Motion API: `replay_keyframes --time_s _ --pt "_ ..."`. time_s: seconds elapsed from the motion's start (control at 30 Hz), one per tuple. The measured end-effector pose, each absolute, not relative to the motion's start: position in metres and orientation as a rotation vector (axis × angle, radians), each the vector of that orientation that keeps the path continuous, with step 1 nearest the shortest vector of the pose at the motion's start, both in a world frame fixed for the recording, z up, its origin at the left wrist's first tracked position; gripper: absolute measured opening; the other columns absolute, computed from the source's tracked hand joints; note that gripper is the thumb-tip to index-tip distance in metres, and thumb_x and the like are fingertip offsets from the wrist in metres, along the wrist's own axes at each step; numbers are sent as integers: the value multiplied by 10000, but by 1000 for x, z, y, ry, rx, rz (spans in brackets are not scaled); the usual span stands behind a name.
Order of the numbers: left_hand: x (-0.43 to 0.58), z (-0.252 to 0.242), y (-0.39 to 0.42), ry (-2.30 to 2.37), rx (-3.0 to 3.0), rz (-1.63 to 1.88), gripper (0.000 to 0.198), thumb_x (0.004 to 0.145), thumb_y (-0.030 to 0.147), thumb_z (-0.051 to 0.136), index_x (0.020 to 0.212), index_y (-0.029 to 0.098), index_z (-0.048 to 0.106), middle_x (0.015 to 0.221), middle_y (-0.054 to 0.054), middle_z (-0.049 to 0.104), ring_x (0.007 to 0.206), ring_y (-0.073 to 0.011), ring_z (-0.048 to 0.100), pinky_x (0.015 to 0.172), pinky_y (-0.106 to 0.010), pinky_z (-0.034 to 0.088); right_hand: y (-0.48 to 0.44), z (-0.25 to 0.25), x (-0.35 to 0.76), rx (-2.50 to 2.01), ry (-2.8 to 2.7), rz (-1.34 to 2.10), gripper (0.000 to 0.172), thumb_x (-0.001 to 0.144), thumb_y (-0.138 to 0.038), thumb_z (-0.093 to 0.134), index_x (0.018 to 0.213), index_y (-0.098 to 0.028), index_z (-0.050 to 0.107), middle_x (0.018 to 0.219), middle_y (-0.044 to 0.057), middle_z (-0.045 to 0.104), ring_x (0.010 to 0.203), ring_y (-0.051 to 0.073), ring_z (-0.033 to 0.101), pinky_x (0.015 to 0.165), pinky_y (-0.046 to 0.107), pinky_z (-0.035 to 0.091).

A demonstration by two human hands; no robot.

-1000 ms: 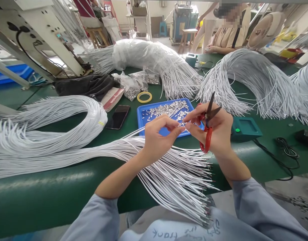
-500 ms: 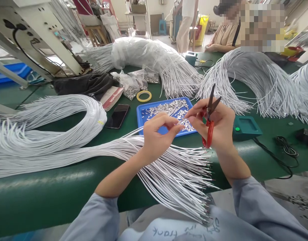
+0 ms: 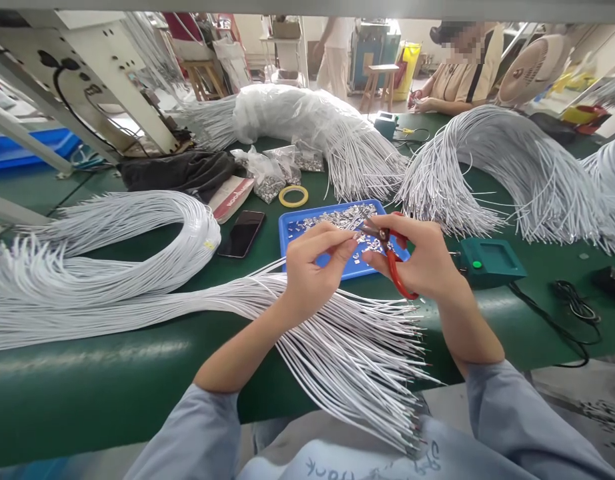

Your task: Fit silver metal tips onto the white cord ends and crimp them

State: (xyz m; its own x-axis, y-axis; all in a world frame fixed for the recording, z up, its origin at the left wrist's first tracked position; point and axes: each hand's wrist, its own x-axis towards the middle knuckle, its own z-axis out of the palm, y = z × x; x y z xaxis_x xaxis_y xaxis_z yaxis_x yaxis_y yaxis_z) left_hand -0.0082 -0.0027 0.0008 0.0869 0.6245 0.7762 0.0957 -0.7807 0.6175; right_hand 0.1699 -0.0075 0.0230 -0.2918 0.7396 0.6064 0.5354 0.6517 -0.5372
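Note:
My left hand (image 3: 315,263) pinches the end of a white wire between thumb and fingertips, above the blue tray (image 3: 287,223). My right hand (image 3: 420,257) is closed round red-handled scissors (image 3: 400,277). Their blades point left and meet the wire end just beyond my left fingertips. Small metal terminals (image 3: 372,247) lie scattered in the tray behind and below both hands. Under my left wrist a fanned bundle of white wires (image 3: 347,347) spreads over the table's front edge, its cut ends to the right.
A coiled white wire bundle (image 3: 187,247) and a phone (image 3: 242,233) lie left of the tray. Yellow tape (image 3: 293,196) and bagged metal parts (image 3: 270,177) sit behind. On the right are a green device (image 3: 492,260) and a cable (image 3: 577,303). A person (image 3: 460,73) sits opposite.
My right hand has swung the scissors from pointing up to pointing left, bringing the blades to the wire at my left fingertips. The head view has shifted slightly.

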Motion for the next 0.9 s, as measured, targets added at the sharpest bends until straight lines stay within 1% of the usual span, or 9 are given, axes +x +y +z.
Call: replay_keyframes --time_s 0.1,0.23,0.33,0.6,0.73,0.9 --pt "-8 1 -2 690 1995 1747 104 860 101 674 831 178 736 712 5 651 640 -76 566 515 -174 450 -9 23 172 -994 -2062 262 343 743 -346 798 1033 -186 706 845 14 751 688 129 633 616 266 472" --pt "-9 2 -3 677 2046 1753 129 845 76 685 887 182 745 727 7 660 638 -70 555 521 -173 451 -9 22 173 -977 -2115 254 354 746 -341 797 1055 -186 722 899 33 765 688 130 625 602 262 465" --pt "-9 2 -3 686 2091 1756 125 843 68 683 875 175 740 722 9 660 633 -68 559 529 -178 456 -9 21 174 -952 -2104 265 356 749 -335 795 1061 -176 729 909 39 769 705 133 635 614 261 476" --pt "-9 3 -3 697 2148 1769 122 843 64 676 868 170 731 723 11 652 633 -72 565 540 -190 462 -9 21 176 -927 -2100 282 369 752 -335 788 1078 -169 734 920 48 773 778 162 681 711 291 535" --pt "-8 2 -5 704 2199 1801 139 837 52 672 885 168 730 736 4 655 642 -75 568 543 -185 464 -8 20 176 -890 -2091 295 366 740 -347 796 1070 -199 743 896 38 776 811 185 693 774 328 552" --pt "-9 2 -9 738 2231 1824 128 857 85 659 898 177 739 746 -5 662 653 -86 584 561 -192 478 -9 18 175 -880 -2049 426 354 746 -319 791 1084 -227 747 989 38 783 820 180 705 793 332 564"
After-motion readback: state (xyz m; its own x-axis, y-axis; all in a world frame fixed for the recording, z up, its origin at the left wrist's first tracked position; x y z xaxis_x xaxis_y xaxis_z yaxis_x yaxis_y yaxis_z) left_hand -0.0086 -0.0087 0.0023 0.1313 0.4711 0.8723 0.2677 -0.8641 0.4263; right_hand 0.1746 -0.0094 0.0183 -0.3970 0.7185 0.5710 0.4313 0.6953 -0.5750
